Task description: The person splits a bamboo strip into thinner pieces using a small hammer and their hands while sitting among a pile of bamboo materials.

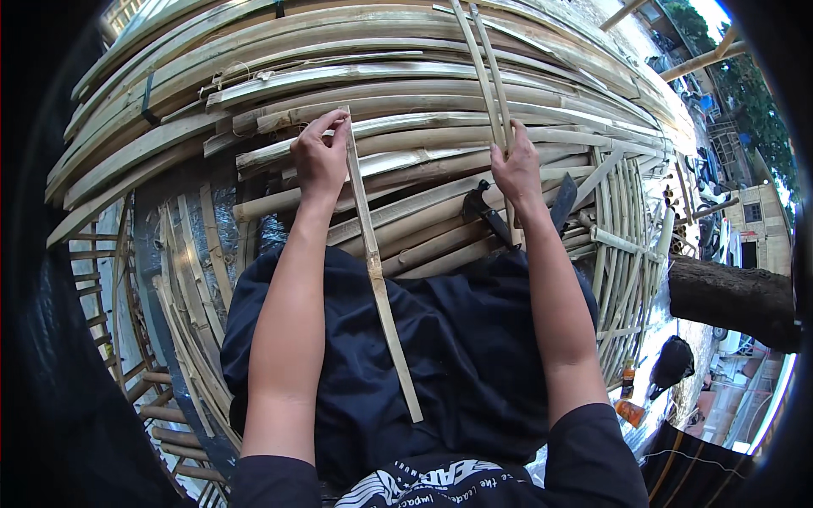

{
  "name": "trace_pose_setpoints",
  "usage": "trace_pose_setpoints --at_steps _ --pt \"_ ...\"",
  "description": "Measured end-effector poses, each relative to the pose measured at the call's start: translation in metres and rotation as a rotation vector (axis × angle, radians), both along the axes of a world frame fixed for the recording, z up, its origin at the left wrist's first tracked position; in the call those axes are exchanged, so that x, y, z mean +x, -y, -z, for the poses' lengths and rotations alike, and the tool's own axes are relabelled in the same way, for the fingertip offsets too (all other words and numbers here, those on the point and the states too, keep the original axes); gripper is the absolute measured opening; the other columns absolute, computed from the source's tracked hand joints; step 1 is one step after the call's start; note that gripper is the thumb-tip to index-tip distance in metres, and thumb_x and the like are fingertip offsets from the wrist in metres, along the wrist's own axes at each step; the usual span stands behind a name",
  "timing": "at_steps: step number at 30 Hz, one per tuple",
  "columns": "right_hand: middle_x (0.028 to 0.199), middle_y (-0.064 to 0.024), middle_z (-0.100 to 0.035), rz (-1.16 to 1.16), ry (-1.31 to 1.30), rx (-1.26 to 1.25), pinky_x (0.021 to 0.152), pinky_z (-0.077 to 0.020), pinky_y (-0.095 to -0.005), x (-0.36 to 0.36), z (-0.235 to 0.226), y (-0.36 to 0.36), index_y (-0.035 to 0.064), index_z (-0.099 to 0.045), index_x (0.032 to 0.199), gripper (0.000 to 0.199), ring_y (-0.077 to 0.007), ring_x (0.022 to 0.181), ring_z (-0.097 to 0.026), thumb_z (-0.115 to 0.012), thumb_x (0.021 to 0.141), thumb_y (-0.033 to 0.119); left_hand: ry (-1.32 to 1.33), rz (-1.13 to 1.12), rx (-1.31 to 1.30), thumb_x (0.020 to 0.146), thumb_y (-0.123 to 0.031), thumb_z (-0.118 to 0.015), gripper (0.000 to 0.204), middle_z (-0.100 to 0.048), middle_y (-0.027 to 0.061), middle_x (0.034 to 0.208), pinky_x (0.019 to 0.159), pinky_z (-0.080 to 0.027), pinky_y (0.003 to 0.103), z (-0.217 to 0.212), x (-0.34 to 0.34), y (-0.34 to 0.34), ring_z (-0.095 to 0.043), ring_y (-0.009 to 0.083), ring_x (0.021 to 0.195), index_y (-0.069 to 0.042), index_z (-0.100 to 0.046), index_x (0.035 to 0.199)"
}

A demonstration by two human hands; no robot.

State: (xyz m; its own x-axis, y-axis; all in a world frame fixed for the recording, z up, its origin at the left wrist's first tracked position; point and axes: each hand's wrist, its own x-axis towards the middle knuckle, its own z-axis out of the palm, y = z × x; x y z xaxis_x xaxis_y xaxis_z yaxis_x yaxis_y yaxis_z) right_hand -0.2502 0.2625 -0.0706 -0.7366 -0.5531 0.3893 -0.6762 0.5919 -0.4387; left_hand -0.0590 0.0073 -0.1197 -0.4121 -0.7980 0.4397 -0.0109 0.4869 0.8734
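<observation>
My left hand (320,161) pinches the upper end of a single flat bamboo strip (377,279). That strip slants down over the dark cloth on my lap (457,339), a joint showing about midway. To the right, my right hand (518,165) is closed round two thin bamboo strips (487,76), which stand out above it toward the far side. Part of their lower length is hidden behind my hand and forearm. Beside my right wrist lies a hammer (479,203) with a dark head. A dark blade (563,201) rests just right of the wrist.
Long split bamboo poles (339,68) are heaped across the far side. More strips (190,279) lie at the left near a bamboo rack (174,436). On the right stand a bamboo slat frame (622,245), a thick dark log (732,300), a small bottle (627,379) and a black bag-like object (674,366).
</observation>
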Motion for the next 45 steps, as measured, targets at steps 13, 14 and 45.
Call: trace_pose_setpoints --at_steps 13,14,45 --pt "0.125 -0.0295 -0.055 0.064 0.055 0.184 0.105 -0.0481 -0.0501 -0.085 -0.001 -0.032 0.0024 -0.046 0.146 0.062 -0.0474 0.119 -0.058 -0.069 0.091 0.02 0.056 0.041 0.025 0.094 -0.015 -0.076 0.017 -0.077 0.0078 0.088 0.056 -0.053 0.026 -0.005 -0.004 -0.004 -0.07 0.0113 0.065 -0.007 -0.078 0.108" --pt "0.125 -0.0295 -0.055 0.068 0.056 0.174 0.104 -0.0484 -0.0497 -0.085 -0.003 -0.034 0.002 -0.047 0.145 0.062 -0.047 0.118 -0.058 -0.07 0.091 0.021 0.089 0.05 0.09 0.093 -0.013 -0.076 0.016 -0.077 0.0102 0.089 0.058 -0.055 0.029 -0.007 -0.004 -0.006 -0.071 0.0141 0.067 -0.006 -0.078 0.107" --pt "0.079 -0.0189 -0.065 -0.362 0.325 0.474 0.074 -0.0518 -0.0476 0.05 -0.006 -0.055 -0.0022 -0.062 0.102 0.031 -0.0392 0.08 -0.065 -0.073 0.093 0.025 0.125 0.071 0.092 0.095 -0.02 -0.076 0.019 -0.075 0.0025 0.091 0.05 -0.057 0.025 -0.015 -0.002 -0.001 -0.071 0.0095 0.067 -0.01 -0.078 0.112"
